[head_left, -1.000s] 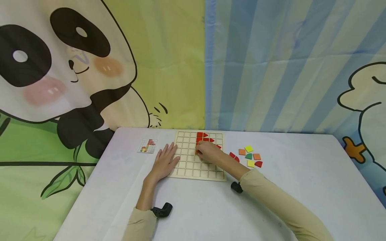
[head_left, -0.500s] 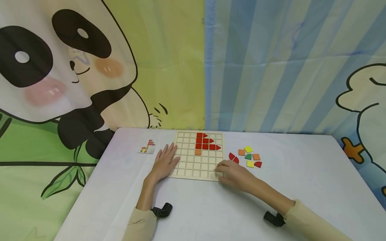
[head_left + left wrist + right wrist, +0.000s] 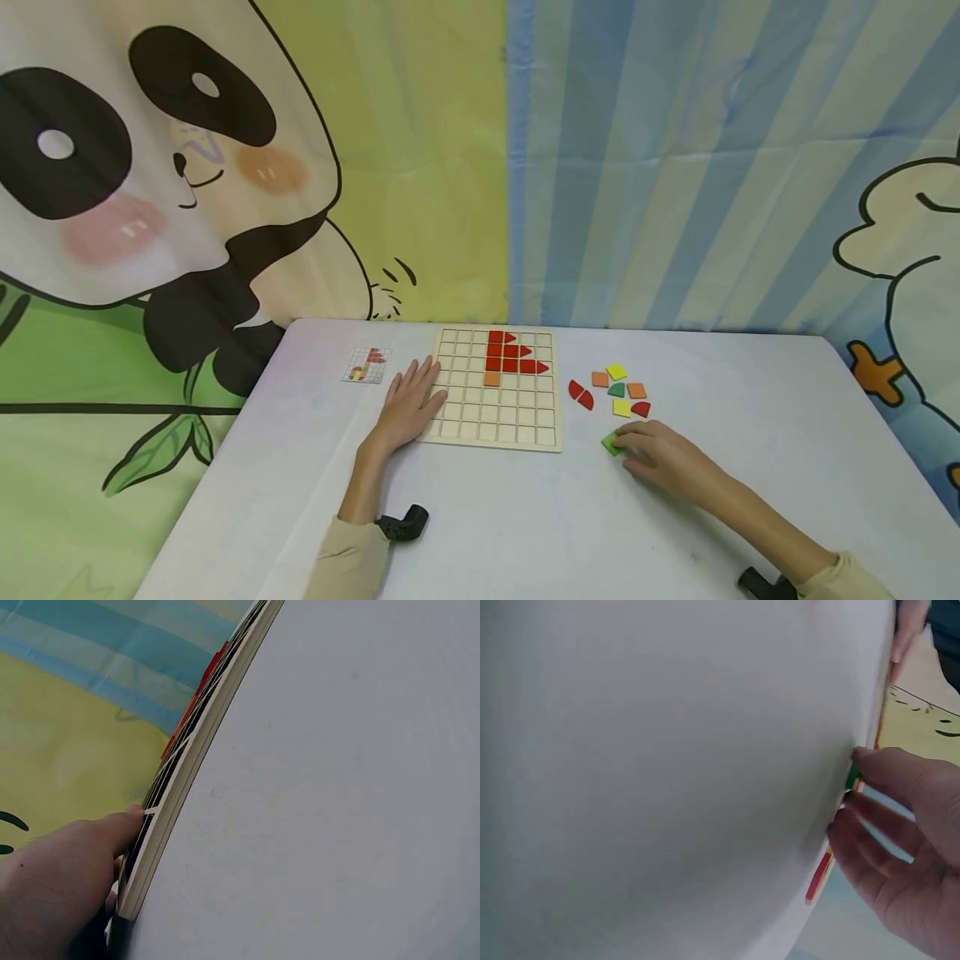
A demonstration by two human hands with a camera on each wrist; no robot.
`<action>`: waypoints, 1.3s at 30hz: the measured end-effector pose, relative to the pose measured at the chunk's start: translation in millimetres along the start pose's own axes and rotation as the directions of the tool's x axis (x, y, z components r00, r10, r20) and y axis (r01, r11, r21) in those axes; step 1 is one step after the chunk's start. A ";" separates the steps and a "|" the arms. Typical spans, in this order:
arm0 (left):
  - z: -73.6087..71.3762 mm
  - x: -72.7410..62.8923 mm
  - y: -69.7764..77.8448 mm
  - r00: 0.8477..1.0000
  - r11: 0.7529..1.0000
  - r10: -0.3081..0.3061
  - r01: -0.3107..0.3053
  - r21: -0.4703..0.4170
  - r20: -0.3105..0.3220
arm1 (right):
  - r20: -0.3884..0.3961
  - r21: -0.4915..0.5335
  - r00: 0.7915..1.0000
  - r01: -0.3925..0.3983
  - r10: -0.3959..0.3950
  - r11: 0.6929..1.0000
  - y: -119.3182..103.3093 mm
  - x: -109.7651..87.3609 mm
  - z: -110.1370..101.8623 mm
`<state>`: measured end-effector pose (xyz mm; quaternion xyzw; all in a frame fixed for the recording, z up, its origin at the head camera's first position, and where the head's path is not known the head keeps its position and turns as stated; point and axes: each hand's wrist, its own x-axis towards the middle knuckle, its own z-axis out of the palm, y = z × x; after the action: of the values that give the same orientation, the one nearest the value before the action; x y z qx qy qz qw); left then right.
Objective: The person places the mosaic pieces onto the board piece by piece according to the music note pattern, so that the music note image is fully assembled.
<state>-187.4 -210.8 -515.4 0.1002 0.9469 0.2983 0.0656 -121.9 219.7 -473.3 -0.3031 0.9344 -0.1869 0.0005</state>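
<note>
My left hand (image 3: pixel 408 404) lies with straight fingers along the left edge of a wooden grid board (image 3: pixel 457 417); in the left wrist view the thumb (image 3: pixel 124 829) touches the board's rim. Red tiles (image 3: pixel 510 365) stand in stepped rows at the upper part of the board, with an orange square tile (image 3: pixel 491 379) below their left column. Right of the board, my right hand (image 3: pixel 667 458) pinches a green square tile (image 3: pixel 611 443) at the table. In the right wrist view that tile (image 3: pixel 853 778) shows between thumb and fingers, mostly hidden.
Loose tiles lie right of the board: two red quarter-circles (image 3: pixel 581 395), a third red one (image 3: pixel 641 409), orange squares (image 3: pixel 636 390), yellow squares (image 3: pixel 622 407) and a dark green quarter-circle (image 3: pixel 617 389). A pattern card (image 3: pixel 367 365) lies left of the board on the white table (image 3: pixel 487 533).
My right hand has left the orange square on the board and moved right and toward me to the green square tile, uncovering the red tiles. My left hand has stayed put.
</note>
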 end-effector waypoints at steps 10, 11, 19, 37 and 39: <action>-0.5 -0.8 0.5 1.000 1.000 0.005 -0.005 -0.010 -0.005 | 0.007 -0.027 0.971 0.240 -0.240 0.970 15.3 15.5 2.3; -0.3 -0.6 0.5 1.000 1.000 0.004 -0.004 -0.010 -0.003 | 0.003 -0.035 0.965 0.262 -0.262 0.964 16.6 16.6 2.3; -2.7 0.0 4.2 1.000 1.000 -0.004 0.004 -0.013 0.006 | 0.000 -0.066 0.956 0.293 -0.293 0.954 19.6 25.4 0.1; 0.6 -0.8 -0.2 1.000 1.000 -0.004 0.004 -0.001 -0.019 | -0.001 0.113 0.964 0.263 -0.265 0.958 -63.6 120.8 10.6; 1.1 -0.4 -0.6 1.000 1.000 0.001 0.000 0.003 -0.022 | 0.007 0.138 0.967 0.250 -0.253 0.958 -71.8 133.9 12.1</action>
<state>-186.9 -210.8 -516.6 0.0973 0.9480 0.2981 0.0552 -189.1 86.0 -444.4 -0.4210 0.8733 -0.2452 0.0090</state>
